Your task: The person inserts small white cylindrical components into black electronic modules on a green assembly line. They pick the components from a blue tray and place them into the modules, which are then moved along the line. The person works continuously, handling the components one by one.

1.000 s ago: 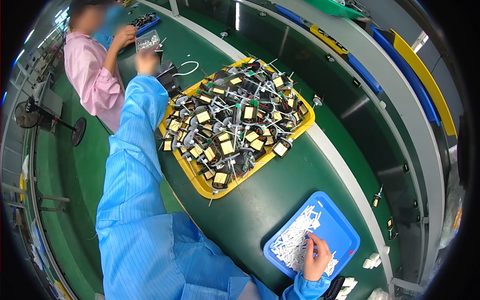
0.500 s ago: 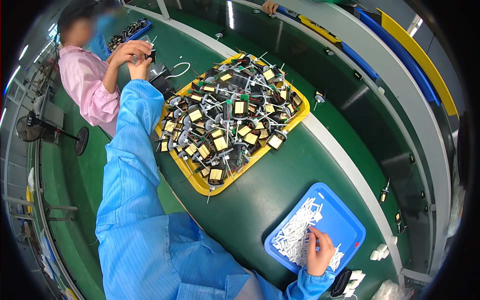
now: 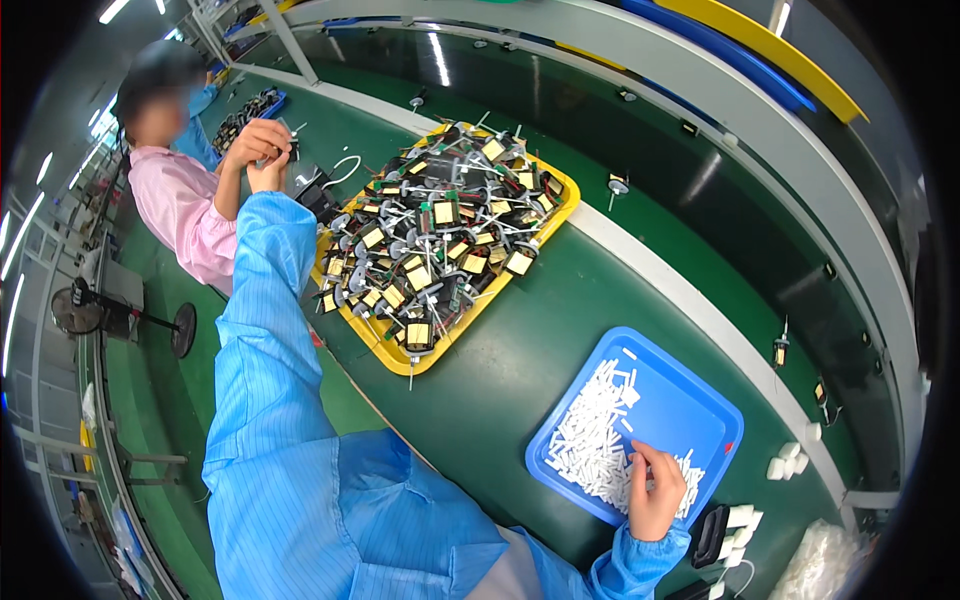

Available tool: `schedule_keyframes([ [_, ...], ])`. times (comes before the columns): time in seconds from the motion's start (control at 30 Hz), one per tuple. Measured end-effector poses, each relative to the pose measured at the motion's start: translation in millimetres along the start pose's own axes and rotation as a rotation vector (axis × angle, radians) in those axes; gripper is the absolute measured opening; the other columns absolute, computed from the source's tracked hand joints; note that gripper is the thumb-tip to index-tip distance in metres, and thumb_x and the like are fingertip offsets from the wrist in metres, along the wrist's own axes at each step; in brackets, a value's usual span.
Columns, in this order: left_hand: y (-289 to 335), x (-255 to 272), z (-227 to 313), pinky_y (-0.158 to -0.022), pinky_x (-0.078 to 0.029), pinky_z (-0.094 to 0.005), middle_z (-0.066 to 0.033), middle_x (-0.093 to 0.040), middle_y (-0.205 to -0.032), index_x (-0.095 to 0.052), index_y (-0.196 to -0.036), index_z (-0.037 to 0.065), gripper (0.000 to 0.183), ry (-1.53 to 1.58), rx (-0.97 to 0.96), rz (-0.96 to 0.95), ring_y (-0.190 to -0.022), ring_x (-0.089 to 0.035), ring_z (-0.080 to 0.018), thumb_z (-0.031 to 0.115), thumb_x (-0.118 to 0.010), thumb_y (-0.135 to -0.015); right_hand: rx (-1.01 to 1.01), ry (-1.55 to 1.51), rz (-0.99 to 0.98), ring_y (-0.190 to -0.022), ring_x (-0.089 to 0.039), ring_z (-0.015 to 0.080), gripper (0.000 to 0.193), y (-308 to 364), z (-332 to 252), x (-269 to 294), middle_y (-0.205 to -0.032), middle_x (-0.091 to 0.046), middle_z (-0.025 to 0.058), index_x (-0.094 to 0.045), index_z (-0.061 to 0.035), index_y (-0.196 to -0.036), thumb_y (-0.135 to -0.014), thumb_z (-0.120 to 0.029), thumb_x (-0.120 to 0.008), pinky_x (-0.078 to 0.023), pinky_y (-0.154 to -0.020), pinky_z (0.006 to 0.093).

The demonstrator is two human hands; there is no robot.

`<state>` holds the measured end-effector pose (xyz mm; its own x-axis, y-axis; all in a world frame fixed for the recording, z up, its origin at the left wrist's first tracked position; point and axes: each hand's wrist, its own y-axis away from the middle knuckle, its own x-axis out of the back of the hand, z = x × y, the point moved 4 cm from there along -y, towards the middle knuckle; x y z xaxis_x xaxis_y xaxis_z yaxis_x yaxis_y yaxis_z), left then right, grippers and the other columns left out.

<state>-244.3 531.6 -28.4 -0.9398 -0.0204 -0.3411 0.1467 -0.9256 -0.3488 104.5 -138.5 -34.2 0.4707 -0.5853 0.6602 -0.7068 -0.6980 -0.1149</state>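
My left hand [image 3: 267, 179] is stretched far out at the upper left, fingers closed, right beside a co-worker's hand [image 3: 258, 142]. A small dark part with a pale pin [image 3: 294, 147] shows at the fingertips; which hand grips it is hidden. My right hand [image 3: 656, 496] is over the blue tray [image 3: 690, 400], thumb and fingertips drawn together among short white tubes [image 3: 590, 440]. Whatever is between these fingertips is too small to make out. Between my arms, a yellow tray [image 3: 560, 208] is heaped with small motor-like parts [image 3: 440, 235] with wires and pale shafts.
The co-worker in a pink sleeve [image 3: 175, 205] stands at the left, near another blue tray [image 3: 275, 103] of parts. A dark box with a white cable [image 3: 318, 190] adjoins the yellow tray. White blocks [image 3: 790, 460] and a plastic bag [image 3: 820, 562] lie at the right. A rail [image 3: 650, 265] crosses the bench.
The view has shifted, so the trays sit differently in it. My right hand stays at the white tubes, its fingers still together. My left hand remains beside the co-worker's hand.
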Motion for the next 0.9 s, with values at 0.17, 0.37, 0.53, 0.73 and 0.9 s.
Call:
schedule_keyframes([
  [0.17,-5,10,-1,-0.078,-0.052,-0.0367,-0.0113,-0.05,-0.11,-0.03,-0.134,0.007,0.083,0.017,0.011,0.019,-0.096,-0.056,-0.0247,-0.024,-0.062,-0.064,0.053,-0.018,0.015,-0.066,-0.059,0.0256,0.014,3,6,6,-0.077,-0.063,0.014,-0.066,0.0009,-0.092,-0.08,0.004,-0.059,-0.046,-0.058,0.0317],
  [0.37,1,20,25,-0.064,-0.055,-0.0412,-0.0132,-0.052,-0.107,-0.035,-0.128,0.005,0.072,-0.215,0.136,0.264,-0.089,-0.059,-0.0275,-0.011,-0.066,-0.065,0.095,-0.062,-0.003,-0.066,-0.06,0.0236,0.013,9,6,4,-0.077,-0.062,0.0136,-0.066,0.0014,-0.092,-0.082,0.002,-0.058,-0.046,-0.057,0.0302],
  [0.53,49,-32,79,-0.083,-0.049,-0.0349,-0.0186,-0.055,-0.114,-0.046,-0.123,0.003,0.065,-0.685,-0.104,0.327,-0.103,-0.057,-0.025,0.004,-0.07,-0.063,0.108,-0.076,-0.032,-0.068,-0.062,0.0203,0.013,12,7,-2,-0.076,-0.063,0.0121,-0.066,0.0015,-0.093,-0.083,0.002,-0.057,-0.046,-0.056,0.0283],
  [0.73,267,-292,143,-0.091,-0.044,-0.031,-0.007,-0.052,-0.124,-0.05,-0.123,0.007,0.04,-0.444,-0.019,-1.08,-0.113,-0.052,-0.0192,0.004,-0.057,-0.083,0.152,-0.054,-0.022,-0.072,-0.061,0.0311,0.016,-1,0,5,-0.081,-0.064,0.0147,-0.067,-0.0026,-0.093,-0.079,0.001,-0.062,-0.048,-0.064,0.0369],
  [0.9,369,-398,33,-0.085,-0.047,-0.0367,-0.0169,-0.063,-0.107,-0.055,-0.12,0.008,0.039,-0.85,-0.464,-1.628,-0.098,-0.061,-0.0309,0.021,-0.063,-0.084,0.162,-0.033,-0.008,-0.072,-0.061,0.0305,0.016,2,9,11,-0.08,-0.064,0.0123,-0.067,-0.004,-0.094,-0.079,-0.002,-0.063,-0.049,-0.065,0.0381],
])
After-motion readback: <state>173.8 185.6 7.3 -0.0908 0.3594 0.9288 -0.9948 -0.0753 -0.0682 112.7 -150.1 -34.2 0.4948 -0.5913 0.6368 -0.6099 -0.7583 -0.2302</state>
